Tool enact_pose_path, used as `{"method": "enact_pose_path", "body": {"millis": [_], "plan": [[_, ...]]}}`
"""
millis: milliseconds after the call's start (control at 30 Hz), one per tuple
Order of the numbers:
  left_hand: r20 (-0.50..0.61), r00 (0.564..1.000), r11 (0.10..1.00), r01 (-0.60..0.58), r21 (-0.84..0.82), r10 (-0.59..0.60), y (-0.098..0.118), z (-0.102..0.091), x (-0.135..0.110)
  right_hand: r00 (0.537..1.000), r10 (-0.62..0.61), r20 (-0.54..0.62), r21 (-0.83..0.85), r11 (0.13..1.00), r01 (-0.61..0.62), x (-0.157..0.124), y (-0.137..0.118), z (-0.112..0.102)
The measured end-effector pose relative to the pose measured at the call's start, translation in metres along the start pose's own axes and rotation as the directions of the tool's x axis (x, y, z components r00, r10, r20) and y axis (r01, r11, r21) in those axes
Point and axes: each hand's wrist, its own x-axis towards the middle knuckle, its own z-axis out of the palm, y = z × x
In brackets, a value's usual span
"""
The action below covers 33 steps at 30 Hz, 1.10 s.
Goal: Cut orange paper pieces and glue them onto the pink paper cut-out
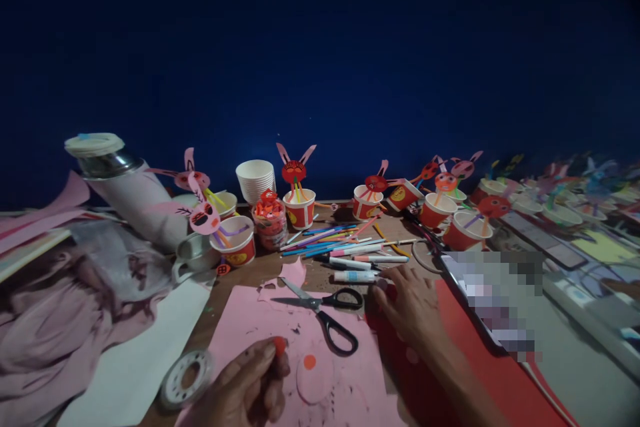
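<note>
My left hand is curled near the bottom edge, pinching a small red paper dot between thumb and fingers over a pink paper sheet. A pink oval cutout with a red dot on it lies just right of that hand. My right hand rests palm down on a red paper sheet, its fingers bent with the tips close to a glue stick. Black-handled scissors lie open between the two hands.
A tape roll lies left of my left hand. Markers and pens are scattered behind the scissors. Red paper cups with bunny cutouts line the back, beside stacked white cups. Cloth and a tilted white cylinder fill the left. A phone lies right.
</note>
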Motion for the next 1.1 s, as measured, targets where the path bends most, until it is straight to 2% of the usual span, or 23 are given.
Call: {"method": "enact_pose_path", "body": {"millis": [267,367,467,600,733,900,1100], "plan": [[0.022,1.000,0.999,-0.021,-0.031,0.021,0.004,0.001,0.002,0.999,-0.017,0.034,0.023,1.000,0.017,0.001,0.001,-0.003],[0.033,0.999,0.999,-0.024,-0.046,0.025,0.001,0.002,0.002,0.999,-0.031,0.014,0.037,0.999,0.030,0.000,-0.001,-0.004],[0.075,0.996,0.998,-0.038,-0.053,0.041,-0.002,0.002,0.003,0.994,-0.094,-0.049,0.040,0.995,0.096,-0.001,-0.005,-0.004],[0.111,0.991,0.996,-0.062,-0.066,0.069,-0.006,0.000,0.006,0.967,-0.236,-0.091,0.021,0.971,0.239,0.002,-0.016,-0.007],[0.127,0.987,0.994,-0.085,-0.074,0.094,-0.006,-0.001,0.006,0.941,-0.338,-0.008,-0.030,0.941,0.337,0.014,-0.028,-0.012],[0.117,0.987,0.994,-0.103,-0.047,0.108,-0.002,-0.002,0.001,0.951,-0.290,0.112,-0.061,0.953,0.298,0.026,-0.037,-0.010],[0.114,0.990,0.996,-0.081,-0.024,0.083,0.001,-0.001,0.000,0.953,-0.282,0.112,-0.022,0.958,0.286,0.026,-0.031,0.002]]}}
